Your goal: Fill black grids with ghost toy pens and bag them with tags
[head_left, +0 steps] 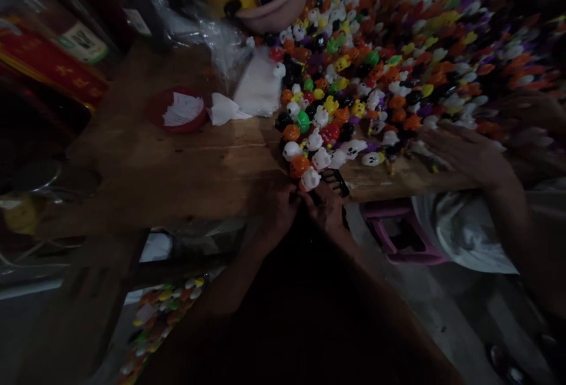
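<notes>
My left hand [282,207] and my right hand [326,207] are close together at the table's front edge. Fingers on both are curled and pinched just below a small white plastic figure [310,178]. What they grip is dark and hidden from me. Beside my right fingers shows part of a black slotted plastic tray [335,182]. Behind my hands stand small toy heads in close rows, among them an orange pumpkin [299,165], a white figure [321,158] and a green one [303,121].
A large heap of coloured toy figures [398,72] covers the table's right side, where a co-worker's hand [464,149] rests. Leftward are a red bowl [152,111] of paper slips, plastic bags [259,87] and the wooden tabletop [198,167]. A purple stool [384,232] stands below.
</notes>
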